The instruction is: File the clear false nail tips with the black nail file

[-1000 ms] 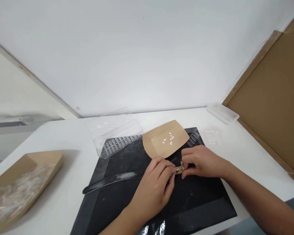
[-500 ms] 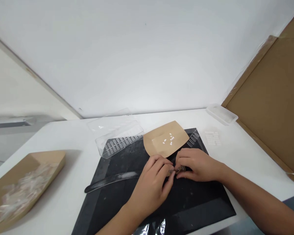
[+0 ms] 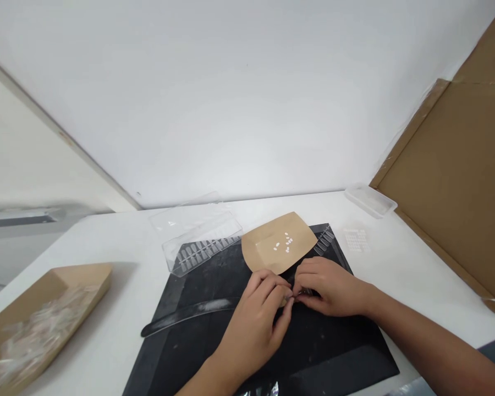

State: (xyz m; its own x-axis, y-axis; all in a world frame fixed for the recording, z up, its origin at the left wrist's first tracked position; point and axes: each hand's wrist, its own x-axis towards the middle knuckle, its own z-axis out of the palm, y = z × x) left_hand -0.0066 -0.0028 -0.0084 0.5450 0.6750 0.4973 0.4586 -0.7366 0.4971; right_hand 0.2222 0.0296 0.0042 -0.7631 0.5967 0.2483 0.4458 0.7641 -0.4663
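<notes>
Left hand and right hand meet above a black mat, both curled inward, neither spread open. A small piece sits pinched between the fingertips of the two hands, mostly hidden by them. It shows only a thin dark glint; material and shape cannot be told.

Just beyond the fingertips, a kraft paper tray rests on the mat's far edge, with small white bits scattered on it. Past the right fingers, at the mat's far corner, lies a strip of clear nail tips. Beyond the left fingers sit a clear plastic case of nail tips and a clear lid. Below the left hand's wrist side, a long dark spatula with a white smear lies on the mat. Well left of the fingers, a kraft box holds loose clear tips. Well right are a sheet of small clear pieces and a shallow white tray.
</notes>
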